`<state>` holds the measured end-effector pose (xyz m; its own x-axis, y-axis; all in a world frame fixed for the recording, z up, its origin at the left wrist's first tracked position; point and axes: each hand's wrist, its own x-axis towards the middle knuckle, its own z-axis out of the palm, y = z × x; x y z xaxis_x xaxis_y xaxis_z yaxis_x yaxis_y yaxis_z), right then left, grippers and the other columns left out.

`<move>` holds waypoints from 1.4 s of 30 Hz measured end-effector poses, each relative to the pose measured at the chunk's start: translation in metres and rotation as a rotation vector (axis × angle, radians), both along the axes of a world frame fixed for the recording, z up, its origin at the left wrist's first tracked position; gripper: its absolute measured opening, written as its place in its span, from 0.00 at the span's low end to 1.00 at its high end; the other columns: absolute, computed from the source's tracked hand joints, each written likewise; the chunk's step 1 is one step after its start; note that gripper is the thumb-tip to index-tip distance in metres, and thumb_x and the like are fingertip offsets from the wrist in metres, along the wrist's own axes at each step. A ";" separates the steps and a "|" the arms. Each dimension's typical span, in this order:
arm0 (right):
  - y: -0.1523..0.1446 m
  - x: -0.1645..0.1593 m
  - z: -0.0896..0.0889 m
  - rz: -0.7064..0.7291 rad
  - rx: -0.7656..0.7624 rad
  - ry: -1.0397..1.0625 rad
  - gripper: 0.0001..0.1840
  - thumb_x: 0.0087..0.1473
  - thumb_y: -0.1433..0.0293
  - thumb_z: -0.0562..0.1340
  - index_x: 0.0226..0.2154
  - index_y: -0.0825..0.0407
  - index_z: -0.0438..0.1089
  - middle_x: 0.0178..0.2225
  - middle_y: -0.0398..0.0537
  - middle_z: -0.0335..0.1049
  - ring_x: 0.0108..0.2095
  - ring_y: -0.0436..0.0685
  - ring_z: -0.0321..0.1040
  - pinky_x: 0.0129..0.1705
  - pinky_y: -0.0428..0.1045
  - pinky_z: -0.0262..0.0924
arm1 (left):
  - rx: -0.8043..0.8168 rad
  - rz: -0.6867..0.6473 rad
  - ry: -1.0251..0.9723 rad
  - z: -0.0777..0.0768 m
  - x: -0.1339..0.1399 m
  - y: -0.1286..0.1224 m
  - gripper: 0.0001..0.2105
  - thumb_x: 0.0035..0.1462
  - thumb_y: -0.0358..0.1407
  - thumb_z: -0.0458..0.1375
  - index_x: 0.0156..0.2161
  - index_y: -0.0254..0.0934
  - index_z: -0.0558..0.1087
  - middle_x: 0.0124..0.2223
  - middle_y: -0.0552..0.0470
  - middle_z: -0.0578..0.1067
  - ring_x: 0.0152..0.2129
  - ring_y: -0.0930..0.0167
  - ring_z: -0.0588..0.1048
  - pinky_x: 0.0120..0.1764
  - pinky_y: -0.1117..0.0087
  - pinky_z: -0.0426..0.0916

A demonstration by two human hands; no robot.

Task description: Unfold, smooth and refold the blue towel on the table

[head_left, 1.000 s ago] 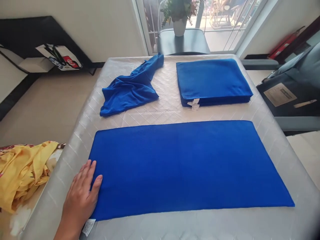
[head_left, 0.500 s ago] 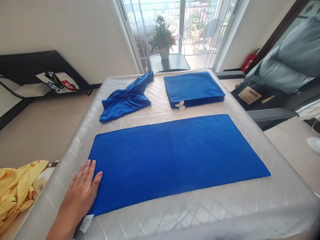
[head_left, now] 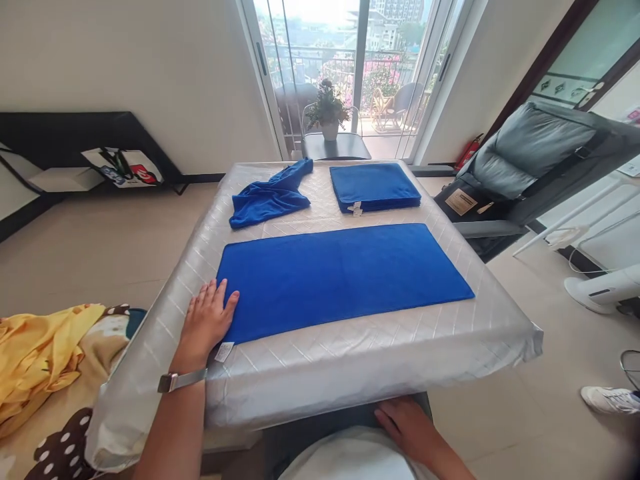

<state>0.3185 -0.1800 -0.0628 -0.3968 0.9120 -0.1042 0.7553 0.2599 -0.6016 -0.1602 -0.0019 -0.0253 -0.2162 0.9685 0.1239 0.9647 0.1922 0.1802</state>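
A blue towel (head_left: 345, 280) lies flat across the table, its long side running left to right. My left hand (head_left: 209, 317) rests palm down with fingers spread over its left edge. By that wrist a white care label (head_left: 224, 352) sticks out from the towel's near left corner. My right hand (head_left: 407, 427) is below the table's front edge, laid on a dark grey surface beside my lap, thumb apart and fingertips partly hidden. Behind the flat towel, a stack of folded blue towels (head_left: 375, 183) is at the right and a crumpled blue towel (head_left: 270, 197) at the left.
A silvery quilted cover (head_left: 310, 360) drapes the table. To the right stands a grey recliner (head_left: 525, 160); to the left lies yellow cloth (head_left: 45, 353). A potted plant (head_left: 329, 117) sits on a chair by the glass door. A white shoe (head_left: 609, 400) shows at the right edge.
My view has pulled back and tilted, so the table looks smaller and my right hand and lap now show. My left hand stays on the towel's left edge.
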 end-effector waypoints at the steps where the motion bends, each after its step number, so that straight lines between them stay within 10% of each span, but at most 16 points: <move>1: -0.004 0.002 0.003 0.031 0.004 -0.014 0.18 0.70 0.60 0.57 0.30 0.44 0.75 0.32 0.47 0.78 0.32 0.61 0.77 0.33 0.54 0.67 | -0.005 0.002 0.000 0.002 0.002 0.001 0.40 0.70 0.56 0.34 0.72 0.28 0.59 0.74 0.35 0.57 0.71 0.53 0.56 0.71 0.47 0.48; 6: -0.011 -0.003 0.030 0.114 0.148 0.066 0.31 0.76 0.62 0.45 0.21 0.48 0.63 0.19 0.42 0.68 0.21 0.52 0.65 0.28 0.50 0.53 | -0.028 0.019 -0.044 0.010 0.011 0.006 0.38 0.70 0.53 0.36 0.72 0.26 0.59 0.74 0.34 0.56 0.72 0.53 0.54 0.71 0.48 0.46; 21: 0.077 0.061 0.101 -0.079 0.344 0.401 0.20 0.72 0.60 0.55 0.28 0.46 0.69 0.25 0.44 0.72 0.28 0.54 0.69 0.33 0.49 0.62 | 0.003 0.042 -0.059 0.023 0.015 0.001 0.31 0.71 0.47 0.40 0.70 0.30 0.63 0.73 0.37 0.61 0.70 0.56 0.59 0.71 0.47 0.49; 32: 0.210 0.000 0.101 -0.251 0.266 0.320 0.33 0.66 0.38 0.48 0.28 0.46 0.67 0.25 0.46 0.74 0.27 0.56 0.71 0.32 0.49 0.63 | 0.010 0.012 -0.057 0.029 0.014 0.000 0.29 0.71 0.46 0.42 0.69 0.34 0.64 0.72 0.39 0.63 0.69 0.58 0.61 0.69 0.48 0.52; 42: 0.216 -0.001 0.083 -0.236 0.242 0.193 0.31 0.66 0.41 0.47 0.30 0.46 0.68 0.20 0.38 0.64 0.21 0.53 0.60 0.28 0.48 0.53 | -0.009 0.000 -0.028 0.027 0.014 0.000 0.33 0.71 0.49 0.40 0.70 0.30 0.62 0.73 0.35 0.61 0.69 0.54 0.60 0.70 0.47 0.50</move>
